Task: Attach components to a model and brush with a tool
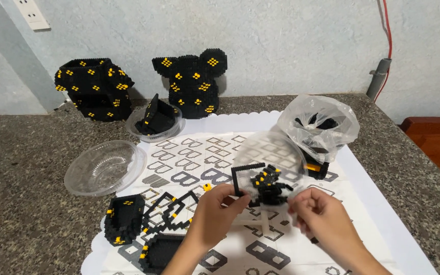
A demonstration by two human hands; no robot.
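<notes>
Your left hand [219, 211] comes up from the lower edge with the wrist bent and the fingers curled, thumb and fingertips pinched on the lower corner of a thin black square frame [246, 179] made of small studded bricks. Your right hand [321, 214] reaches in from the lower right, fingers bunched and closed on the edge of a clear plastic tray [273, 153], which it holds tilted above the sheet; the frame stands against the tray's near side. Inside the tray lies a loose heap of bricks [270, 184], black with a few yellow, knobbly and glossy. The two hands sit close together but do not touch. Under them a printed paper sheet [215, 153] with a scalloped white edge covers the speckled grey stone worktop [21, 168]. Near your left forearm sit a small open black box [124, 218] with yellow spots and some thin angular frames [174, 206]. Further left is a ribbed clear bowl [105, 167], and behind it a second bowl [155, 122] holding black pieces. Two large studded black models [143, 86] with yellow dots stand against the wall. To the right sits a crumpled clear bag [319, 125].
</notes>
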